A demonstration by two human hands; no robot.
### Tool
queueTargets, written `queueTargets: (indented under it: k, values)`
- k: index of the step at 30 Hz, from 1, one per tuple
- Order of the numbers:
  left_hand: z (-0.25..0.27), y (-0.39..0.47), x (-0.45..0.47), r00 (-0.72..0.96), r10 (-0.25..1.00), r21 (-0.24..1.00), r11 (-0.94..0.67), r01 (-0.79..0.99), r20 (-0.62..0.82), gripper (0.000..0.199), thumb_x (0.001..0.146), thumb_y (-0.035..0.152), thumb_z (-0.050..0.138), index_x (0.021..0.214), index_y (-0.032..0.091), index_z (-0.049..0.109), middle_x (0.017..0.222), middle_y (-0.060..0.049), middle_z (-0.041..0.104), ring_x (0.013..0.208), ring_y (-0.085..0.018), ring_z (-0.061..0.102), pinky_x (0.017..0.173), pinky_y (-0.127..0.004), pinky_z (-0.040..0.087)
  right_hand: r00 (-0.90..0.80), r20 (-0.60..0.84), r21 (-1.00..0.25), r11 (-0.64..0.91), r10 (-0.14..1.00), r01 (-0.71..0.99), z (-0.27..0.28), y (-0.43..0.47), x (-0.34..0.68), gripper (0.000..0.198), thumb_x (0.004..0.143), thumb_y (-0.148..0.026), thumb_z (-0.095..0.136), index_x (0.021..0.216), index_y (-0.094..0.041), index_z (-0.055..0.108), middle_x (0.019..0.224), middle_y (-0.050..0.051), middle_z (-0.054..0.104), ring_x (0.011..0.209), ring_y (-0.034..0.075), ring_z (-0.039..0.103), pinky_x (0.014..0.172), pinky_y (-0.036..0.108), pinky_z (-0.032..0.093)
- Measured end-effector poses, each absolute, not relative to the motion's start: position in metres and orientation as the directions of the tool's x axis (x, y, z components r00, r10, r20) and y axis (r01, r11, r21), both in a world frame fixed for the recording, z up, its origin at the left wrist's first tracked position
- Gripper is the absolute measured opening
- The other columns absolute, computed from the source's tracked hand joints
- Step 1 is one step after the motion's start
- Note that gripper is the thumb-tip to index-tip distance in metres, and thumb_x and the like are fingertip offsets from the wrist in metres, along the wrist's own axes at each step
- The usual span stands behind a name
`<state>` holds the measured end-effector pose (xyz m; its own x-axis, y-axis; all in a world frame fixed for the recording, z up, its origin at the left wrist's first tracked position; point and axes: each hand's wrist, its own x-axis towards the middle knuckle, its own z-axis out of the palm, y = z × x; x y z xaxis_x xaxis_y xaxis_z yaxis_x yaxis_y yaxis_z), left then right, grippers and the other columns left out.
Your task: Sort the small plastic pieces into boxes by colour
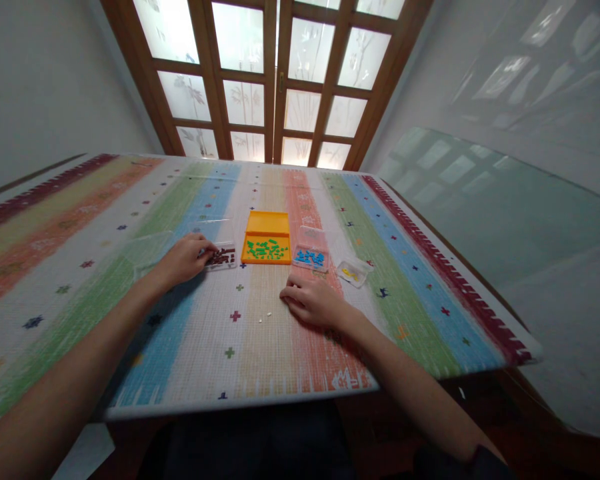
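Note:
My left hand (187, 258) reaches over the left side of a clear box holding small dark brown pieces (225, 256). Its thumb and fingers are pinched together among them; whatever is between the fingertips is hidden. On the tablecloth, in front of a clear box of small blue pieces (310, 257), rests my right hand (313, 301). The fingers are curled and close together, and I cannot make out anything in them. Two tiny white pieces (269, 314) lie on the cloth to its left. Between the brown and blue pieces stands an open orange box (269, 222) with small green pieces (266, 249).
A small translucent box (361, 272) with a few yellow pieces sits right of the blue ones. Left of my left hand is a clear plastic container or lid (147, 248). A striped tablecloth (220, 360) covers the table, with wooden glazed doors (277, 80) beyond.

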<state>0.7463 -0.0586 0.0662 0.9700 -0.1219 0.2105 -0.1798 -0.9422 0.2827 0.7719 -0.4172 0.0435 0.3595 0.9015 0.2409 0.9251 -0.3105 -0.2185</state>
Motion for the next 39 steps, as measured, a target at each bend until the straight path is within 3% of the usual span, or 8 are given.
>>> queueTargets:
  k: [7, 10, 13, 15, 23, 29, 39]
  values:
    - [0.089, -0.094, 0.716, 0.924, -0.183, 0.300, -0.909, -0.289, 0.335, 0.031, 0.098, 0.034, 0.048, 0.100, 0.017, 0.074, 0.098, -0.010, 0.067, 0.093, -0.023, 0.063, 0.089, -0.037, 0.051, 0.368, 0.232, -0.217, -0.321, 0.900, 0.922, 0.044, -0.418, 0.771, 0.016, 0.098, -0.019, 0.052, 0.098, -0.018, 0.068, 0.098, 0.006, 0.063, 0.076, 0.015, 0.050, 0.066, 0.030, 0.028]
    - [0.092, -0.123, 0.693, 0.896, -0.323, 0.384, -0.819, -0.426, 0.305, 0.029, 0.101, 0.037, 0.050, 0.108, 0.020, 0.073, 0.106, -0.010, 0.068, 0.099, -0.023, 0.064, 0.091, -0.037, 0.051, 0.360, 0.241, -0.226, -0.309, 0.901, 0.924, 0.045, -0.418, 0.771, 0.017, 0.098, -0.019, 0.052, 0.098, -0.018, 0.068, 0.097, 0.007, 0.063, 0.075, 0.015, 0.050, 0.066, 0.030, 0.028]
    - [0.081, -0.148, 0.672, 0.846, -0.497, 0.462, -0.714, -0.526, 0.195, 0.028, 0.102, 0.035, 0.053, 0.119, 0.021, 0.070, 0.105, -0.009, 0.067, 0.094, -0.021, 0.064, 0.085, -0.033, 0.053, 0.352, 0.249, -0.211, -0.304, 0.902, 0.929, 0.045, -0.418, 0.772, 0.017, 0.098, -0.018, 0.052, 0.099, -0.017, 0.069, 0.095, 0.007, 0.063, 0.074, 0.016, 0.050, 0.064, 0.030, 0.028]
    - [0.069, -0.159, 0.664, 0.829, -0.532, 0.463, -0.700, -0.544, 0.171, 0.023, 0.101, 0.034, 0.057, 0.112, 0.021, 0.071, 0.101, -0.008, 0.065, 0.089, -0.020, 0.063, 0.079, -0.031, 0.052, 0.349, 0.253, -0.206, -0.303, 0.902, 0.931, 0.045, -0.418, 0.772, 0.017, 0.098, -0.017, 0.053, 0.098, -0.018, 0.069, 0.095, 0.006, 0.064, 0.073, 0.015, 0.050, 0.064, 0.030, 0.028]
    - [0.043, -0.181, 0.663, 0.829, -0.478, 0.426, -0.711, -0.560, 0.292, 0.014, 0.100, 0.022, 0.059, 0.102, 0.019, 0.072, 0.091, -0.006, 0.060, 0.079, -0.017, 0.057, 0.072, -0.028, 0.048, 0.349, 0.272, -0.191, -0.305, 0.897, 0.933, 0.045, -0.417, 0.771, 0.016, 0.098, -0.018, 0.055, 0.098, -0.017, 0.071, 0.095, 0.006, 0.065, 0.073, 0.014, 0.052, 0.065, 0.029, 0.030]
    - [0.040, -0.196, 0.666, 0.814, -0.463, 0.350, -0.741, -0.573, 0.352, 0.027, 0.102, 0.017, 0.049, 0.087, 0.017, 0.072, 0.081, -0.005, 0.058, 0.071, -0.015, 0.053, 0.067, -0.028, 0.046, 0.356, 0.254, -0.178, -0.319, 0.899, 0.931, 0.046, -0.417, 0.770, 0.017, 0.098, -0.017, 0.054, 0.097, -0.017, 0.071, 0.095, 0.006, 0.065, 0.073, 0.015, 0.052, 0.064, 0.028, 0.030]
    - [0.042, -0.191, 0.659, 0.844, -0.402, 0.382, -0.762, -0.523, 0.355, 0.019, 0.100, 0.015, 0.049, 0.089, 0.018, 0.065, 0.087, -0.007, 0.063, 0.079, -0.018, 0.058, 0.071, -0.030, 0.050, 0.348, 0.269, -0.173, -0.310, 0.898, 0.935, 0.044, -0.418, 0.770, 0.017, 0.098, -0.018, 0.054, 0.097, -0.018, 0.071, 0.095, 0.006, 0.064, 0.071, 0.014, 0.050, 0.064, 0.029, 0.029]
